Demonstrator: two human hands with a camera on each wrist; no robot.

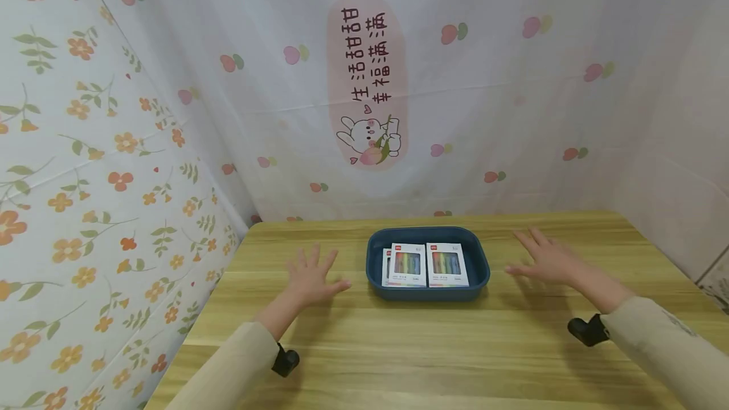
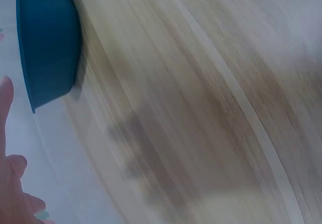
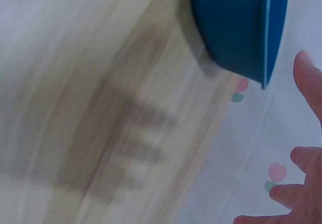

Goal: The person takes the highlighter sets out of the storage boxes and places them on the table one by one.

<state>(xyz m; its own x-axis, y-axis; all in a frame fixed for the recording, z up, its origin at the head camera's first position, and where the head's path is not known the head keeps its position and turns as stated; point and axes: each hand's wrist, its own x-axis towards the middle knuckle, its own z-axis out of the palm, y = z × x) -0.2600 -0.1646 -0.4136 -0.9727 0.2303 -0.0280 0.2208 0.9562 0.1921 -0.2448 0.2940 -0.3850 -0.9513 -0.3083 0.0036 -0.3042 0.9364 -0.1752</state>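
Observation:
A dark blue rectangular bin (image 1: 427,294) stands on the wooden table, with white boxes of coloured sticks inside. One box (image 1: 447,265) lies on the right; another box (image 1: 407,266) on the left partly covers a third. My left hand (image 1: 312,280) hovers left of the bin, fingers spread, touching nothing. On the other side my right hand (image 1: 549,261) is held above the table, its fingers spread too and apart from the bin. Both wrist views catch the bin's outer wall (image 2: 50,43) and some fingertips, with hand shadows on the wood.
The wood-grain table (image 1: 421,353) reaches back to a white curtain (image 1: 484,100) with printed hearts and a rabbit. A floral curtain (image 1: 102,195) hangs along the left side. Black wrist cameras (image 1: 286,360) are strapped under the sleeves.

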